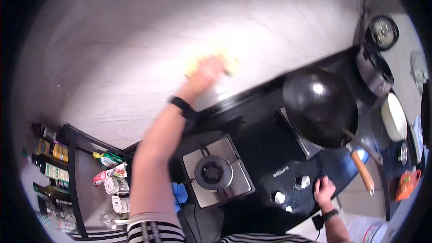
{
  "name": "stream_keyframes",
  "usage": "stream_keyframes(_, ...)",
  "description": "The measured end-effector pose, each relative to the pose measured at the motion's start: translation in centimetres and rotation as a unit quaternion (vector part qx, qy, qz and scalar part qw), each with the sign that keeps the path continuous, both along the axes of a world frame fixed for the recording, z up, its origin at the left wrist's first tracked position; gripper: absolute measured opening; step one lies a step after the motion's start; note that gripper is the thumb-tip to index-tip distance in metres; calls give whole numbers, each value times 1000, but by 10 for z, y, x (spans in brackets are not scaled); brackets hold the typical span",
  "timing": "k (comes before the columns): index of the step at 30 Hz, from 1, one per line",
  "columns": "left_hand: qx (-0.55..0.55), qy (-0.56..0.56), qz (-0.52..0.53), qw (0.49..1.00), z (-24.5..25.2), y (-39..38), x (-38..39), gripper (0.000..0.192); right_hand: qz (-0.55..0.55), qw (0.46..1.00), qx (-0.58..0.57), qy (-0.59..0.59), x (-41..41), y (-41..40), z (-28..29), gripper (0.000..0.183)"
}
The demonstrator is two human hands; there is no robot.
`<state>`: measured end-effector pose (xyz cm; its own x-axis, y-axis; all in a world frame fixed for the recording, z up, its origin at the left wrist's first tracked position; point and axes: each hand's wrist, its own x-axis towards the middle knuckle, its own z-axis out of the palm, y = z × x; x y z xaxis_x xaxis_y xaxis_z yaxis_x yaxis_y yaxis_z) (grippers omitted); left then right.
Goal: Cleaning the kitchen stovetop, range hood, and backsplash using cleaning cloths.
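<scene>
My left hand (209, 71) is stretched forward and presses a yellow cloth (193, 63) flat against the pale marbled wall (141, 57). Both hand and cloth are blurred and washed out by bright light. A black watch band is on that wrist. My right hand (324, 190) rests with curled fingers on the front edge of the black gas hob (260, 155), beside a silver control knob (302, 182). Nothing shows in it. Below my left forearm sits a burner (213, 172) on a square steel plate. A dark wok (317, 108) with a wooden handle (362, 172) covers the other burner.
A saucepan (376, 71), a lidded black pan (383, 33) and a cream dish (394, 117) stand to the right. On the left, a black rack (75, 182) holds bottles, jars and packets. A blue cloth (180, 194) lies by the burner. An orange bag (406, 185) is far right.
</scene>
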<state>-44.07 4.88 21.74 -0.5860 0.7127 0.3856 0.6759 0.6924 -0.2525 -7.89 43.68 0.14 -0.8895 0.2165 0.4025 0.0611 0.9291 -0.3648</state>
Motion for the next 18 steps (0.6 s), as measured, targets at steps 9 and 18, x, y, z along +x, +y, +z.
stream_keyframes(9,-166,294,16,941,49,-115,66,39,7,1000,-15,10,9,14,-24,17)
stream_keyframes(18,147,547,333,754,309,-312,145,31,-23,996,10,-82,8,-10,26,22)
